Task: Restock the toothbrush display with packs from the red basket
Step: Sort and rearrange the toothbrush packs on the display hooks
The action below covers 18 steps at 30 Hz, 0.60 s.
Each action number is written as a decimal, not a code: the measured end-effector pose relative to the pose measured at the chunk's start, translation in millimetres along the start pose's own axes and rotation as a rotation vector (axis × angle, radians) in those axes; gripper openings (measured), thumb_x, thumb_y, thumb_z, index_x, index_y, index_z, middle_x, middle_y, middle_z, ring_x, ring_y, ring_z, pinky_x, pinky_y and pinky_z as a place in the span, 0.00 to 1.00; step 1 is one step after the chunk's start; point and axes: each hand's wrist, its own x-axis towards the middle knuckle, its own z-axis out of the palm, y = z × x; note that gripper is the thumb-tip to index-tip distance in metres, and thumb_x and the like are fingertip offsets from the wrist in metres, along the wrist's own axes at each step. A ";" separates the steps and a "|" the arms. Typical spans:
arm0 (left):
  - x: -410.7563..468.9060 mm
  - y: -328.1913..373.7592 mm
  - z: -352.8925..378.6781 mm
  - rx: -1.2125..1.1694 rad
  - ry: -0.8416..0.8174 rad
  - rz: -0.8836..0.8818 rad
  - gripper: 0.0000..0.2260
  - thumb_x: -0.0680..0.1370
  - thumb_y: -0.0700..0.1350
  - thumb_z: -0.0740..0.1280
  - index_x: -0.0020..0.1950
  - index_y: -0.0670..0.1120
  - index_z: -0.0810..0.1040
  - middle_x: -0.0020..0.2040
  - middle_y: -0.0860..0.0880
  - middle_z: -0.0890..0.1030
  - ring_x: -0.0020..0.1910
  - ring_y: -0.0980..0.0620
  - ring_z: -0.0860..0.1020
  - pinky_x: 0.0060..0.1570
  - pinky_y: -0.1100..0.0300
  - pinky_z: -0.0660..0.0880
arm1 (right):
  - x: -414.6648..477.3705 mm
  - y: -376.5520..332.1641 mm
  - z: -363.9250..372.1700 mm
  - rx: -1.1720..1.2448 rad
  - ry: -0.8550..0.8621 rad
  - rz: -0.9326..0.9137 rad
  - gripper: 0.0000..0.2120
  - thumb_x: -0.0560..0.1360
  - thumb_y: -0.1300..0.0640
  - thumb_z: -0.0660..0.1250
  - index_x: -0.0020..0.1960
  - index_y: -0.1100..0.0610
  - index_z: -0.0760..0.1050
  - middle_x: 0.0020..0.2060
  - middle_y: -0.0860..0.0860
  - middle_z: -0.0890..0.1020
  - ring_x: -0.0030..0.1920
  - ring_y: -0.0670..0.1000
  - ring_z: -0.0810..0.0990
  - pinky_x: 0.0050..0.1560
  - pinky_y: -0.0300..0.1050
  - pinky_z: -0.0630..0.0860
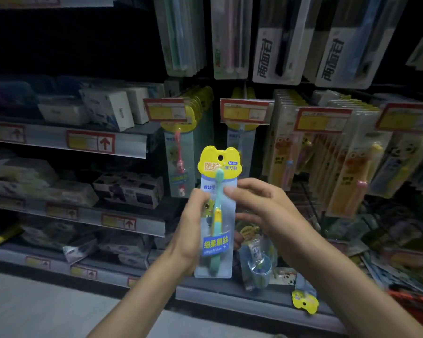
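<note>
Left hand [191,225] grips the upright toothbrush pack [216,215]; right hand [261,206] pinches its right edge.

white boxes [108,111] on left shelves, red price labels [91,141], grey floor [34,308]

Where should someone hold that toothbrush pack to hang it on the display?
By the long side edges of the toothbrush pack, around its middle, coming in from left and right as the left hand and right hand do. The card is flat, narrow and upright, and that grip probably keeps the hang hole in its yellow top free for hanging.
</note>
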 end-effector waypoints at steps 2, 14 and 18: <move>-0.2 -0.7 0.3 -0.003 -0.006 -0.017 0.22 0.78 0.53 0.55 0.45 0.43 0.85 0.37 0.35 0.79 0.31 0.41 0.77 0.36 0.52 0.78 | -0.2 3.3 -0.7 -0.007 0.014 -0.022 0.11 0.77 0.60 0.74 0.56 0.66 0.81 0.47 0.67 0.86 0.36 0.61 0.79 0.32 0.48 0.73; 28.8 7.5 -5.5 0.319 0.253 0.377 0.07 0.84 0.45 0.66 0.50 0.44 0.81 0.46 0.46 0.86 0.49 0.49 0.84 0.53 0.50 0.80 | 9.4 5.8 -18.1 -0.026 0.228 -0.111 0.05 0.79 0.61 0.72 0.54 0.59 0.84 0.47 0.56 0.89 0.51 0.57 0.88 0.59 0.57 0.83; 36.2 34.1 1.6 0.292 0.248 0.508 0.11 0.83 0.40 0.67 0.65 0.45 0.79 0.58 0.47 0.86 0.57 0.51 0.85 0.59 0.56 0.81 | 9.6 3.9 -26.7 -0.062 0.273 -0.119 0.05 0.80 0.59 0.71 0.54 0.58 0.84 0.47 0.54 0.89 0.48 0.55 0.88 0.54 0.54 0.84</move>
